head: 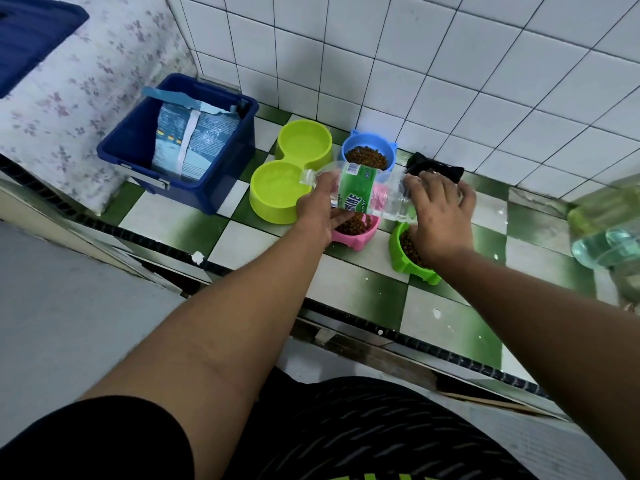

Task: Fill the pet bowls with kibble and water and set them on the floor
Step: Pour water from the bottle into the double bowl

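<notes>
A clear plastic water bottle (pixel 360 188) with a green label lies tipped sideways, its neck over the near basin of a lime-green double bowl (pixel 270 202). My left hand (pixel 317 209) grips the bottle near its neck. My right hand (pixel 440 216) holds its base. Both basins of the double bowl hold water. Kibble fills a blue bowl (pixel 369 155), a pink bowl (pixel 356 230) under the bottle, and a green bowl (pixel 403 258) under my right hand. A black bowl (pixel 446 169) sits by the wall, mostly hidden.
A blue plastic bin (pixel 207 188) holding an opened kibble bag (pixel 188 140) stands left of the bowls on the green-and-white checkered floor. White tiled wall runs behind. A large water jug (pixel 606 230) sits at the right edge. A raised black-edged threshold (pixel 381 334) crosses in front.
</notes>
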The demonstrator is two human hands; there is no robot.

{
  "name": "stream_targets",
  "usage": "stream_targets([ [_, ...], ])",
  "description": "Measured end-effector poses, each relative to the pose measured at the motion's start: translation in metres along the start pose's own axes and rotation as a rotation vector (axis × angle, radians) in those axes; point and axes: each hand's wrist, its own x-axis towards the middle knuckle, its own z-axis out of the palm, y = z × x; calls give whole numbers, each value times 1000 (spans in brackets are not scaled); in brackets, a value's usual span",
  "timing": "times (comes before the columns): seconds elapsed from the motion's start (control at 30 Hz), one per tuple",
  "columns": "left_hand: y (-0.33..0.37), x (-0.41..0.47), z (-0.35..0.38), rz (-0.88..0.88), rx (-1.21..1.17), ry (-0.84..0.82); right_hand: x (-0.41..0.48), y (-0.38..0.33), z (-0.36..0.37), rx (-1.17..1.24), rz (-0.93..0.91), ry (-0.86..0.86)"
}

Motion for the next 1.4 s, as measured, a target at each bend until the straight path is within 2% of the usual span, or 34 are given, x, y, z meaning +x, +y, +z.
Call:
stream_targets([
  [0.3,1,-5,-1,56,15,29,-2,-1,2,36,22,-5],
  [0.5,11,-18,11,232,79,38,-4,-4,8,163,99,54],
  [0.63,22,-29,29,418,133,5,-3,-6,7,309,164,148],
  [0.77,31,-42,60,593,180,-130,-1,3,3,520,302,206],
  [0.93,22,-56,114,664,404,-355,-11,37,-1,740,439,243],
  [1.1,-27,-72,172,691,679,-554,-39,87,2,905,600,300],
  [1.2,-65,-81,210,678,756,-622,-65,121,7,956,702,313],
  [1.4,-124,-105,268,621,910,-870,-132,189,12,966,870,311],
])
